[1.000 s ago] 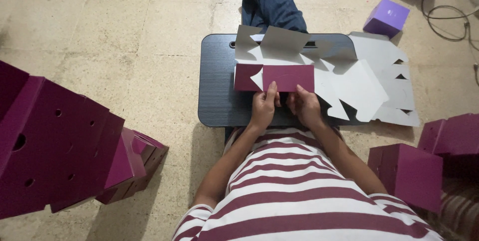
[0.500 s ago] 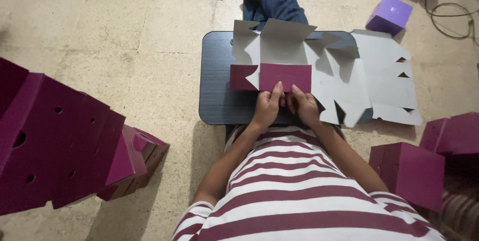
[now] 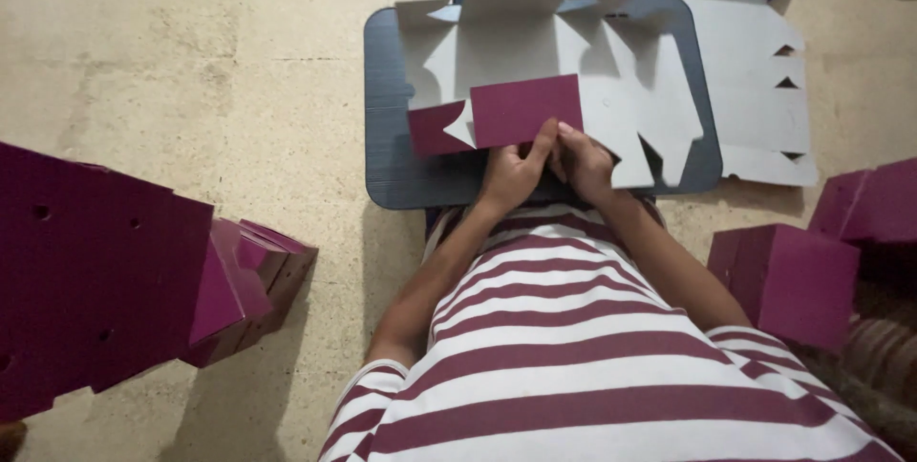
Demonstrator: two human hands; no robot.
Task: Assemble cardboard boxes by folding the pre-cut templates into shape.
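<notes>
head view: the left hand (image 3: pixel 508 175) and right hand (image 3: pixel 585 164) both pinch the near edge of a folded maroon flap of a flat grey die-cut cardboard box blank (image 3: pixel 535 61), which lies on a dark rectangular lap board (image 3: pixel 387 151) on the floor. assembled maroon cardboard boxes (image 3: pixel 105 271) sit left, another maroon box (image 3: pixel 788 280) right.

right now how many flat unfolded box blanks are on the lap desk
2 that I can tell: one under both hands, its maroon flap folded over, and one spread to the right, overhanging the desk. More may lie beneath.
</notes>
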